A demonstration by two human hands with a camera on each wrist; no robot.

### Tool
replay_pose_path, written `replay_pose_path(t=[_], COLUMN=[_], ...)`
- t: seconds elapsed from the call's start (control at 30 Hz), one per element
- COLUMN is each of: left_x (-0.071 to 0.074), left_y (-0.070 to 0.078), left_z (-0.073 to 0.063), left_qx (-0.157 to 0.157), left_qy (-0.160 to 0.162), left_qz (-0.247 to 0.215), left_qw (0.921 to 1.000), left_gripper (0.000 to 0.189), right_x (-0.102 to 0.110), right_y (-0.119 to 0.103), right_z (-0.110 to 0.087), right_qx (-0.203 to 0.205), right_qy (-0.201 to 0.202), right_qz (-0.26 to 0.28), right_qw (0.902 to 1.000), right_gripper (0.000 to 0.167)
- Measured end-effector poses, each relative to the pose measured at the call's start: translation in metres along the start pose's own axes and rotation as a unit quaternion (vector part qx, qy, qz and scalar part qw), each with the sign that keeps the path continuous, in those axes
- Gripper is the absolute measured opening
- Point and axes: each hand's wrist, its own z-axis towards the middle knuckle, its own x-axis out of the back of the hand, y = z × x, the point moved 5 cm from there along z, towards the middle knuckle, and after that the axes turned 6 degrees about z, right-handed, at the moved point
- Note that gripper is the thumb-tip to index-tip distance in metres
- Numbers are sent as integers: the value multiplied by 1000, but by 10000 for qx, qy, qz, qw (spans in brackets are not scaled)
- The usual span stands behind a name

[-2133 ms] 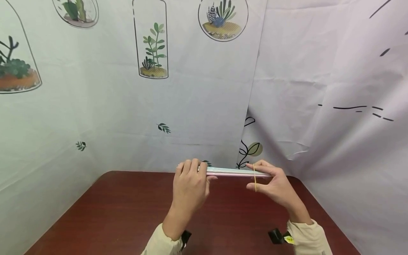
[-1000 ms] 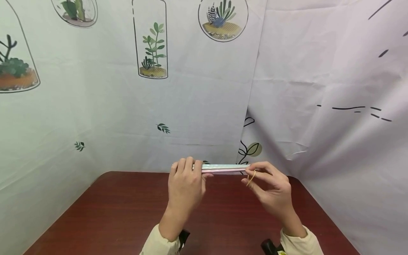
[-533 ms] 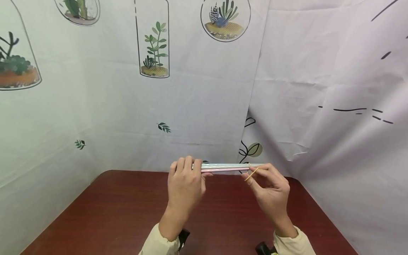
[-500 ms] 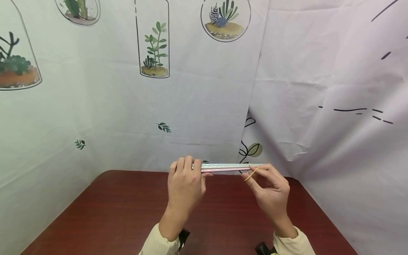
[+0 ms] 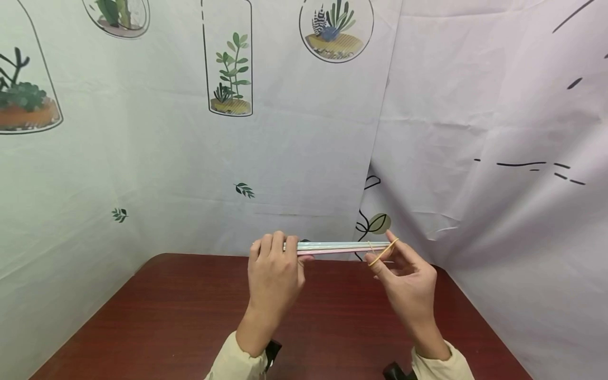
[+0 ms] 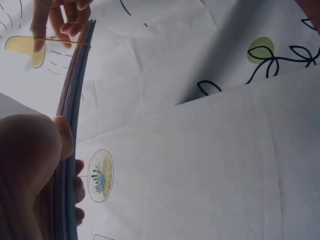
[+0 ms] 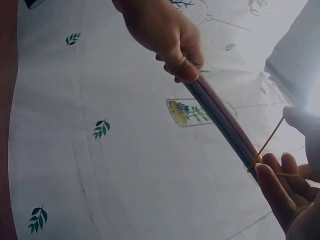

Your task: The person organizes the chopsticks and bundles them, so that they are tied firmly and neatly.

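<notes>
My left hand [image 5: 275, 277] grips one end of a bundle of thin, straw-like sticks [image 5: 337, 247], pale blue and pink, held roughly level above the table. Its thumb lies along the near side in the left wrist view. At the other end, my right hand [image 5: 410, 279] holds a yellow rubber band [image 5: 383, 252] stretched between thumb and a raised finger. In the right wrist view the rubber band [image 7: 271, 137] loops round the sticks [image 7: 220, 117] close to their end, and its other fingers are curled near that end. The left palm hides the far end of the bundle.
A dark red-brown table [image 5: 323, 316] lies below both hands. Pale printed curtains [image 5: 304, 158] hang behind it and along the sides. Black wrist cameras [image 5: 396, 371] sit at the cream sleeves.
Earlier the rubber band stretched across the spread right fingers around the bundle's end. Now it is looped at the sticks and pulled out, with a right finger lifted. The left hand stays nearly still.
</notes>
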Motion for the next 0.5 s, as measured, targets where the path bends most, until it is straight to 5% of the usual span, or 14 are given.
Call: replay_pose_path(t=[0.3,0.5], left_x=[2,1], left_y=[3,3], left_z=[-1,-1], left_qx=[102,178], left_qy=[137,212], left_qz=[49,-36], left_qw=[9998,9996], left_gripper=[38,41], right_x=[3,4], right_y=[0,0], right_z=[0,2], right_qx=[-1005,-1256], right_qy=[391,480], right_qz=[64,201], right_qw=[9941,9907], right_gripper=[61,59])
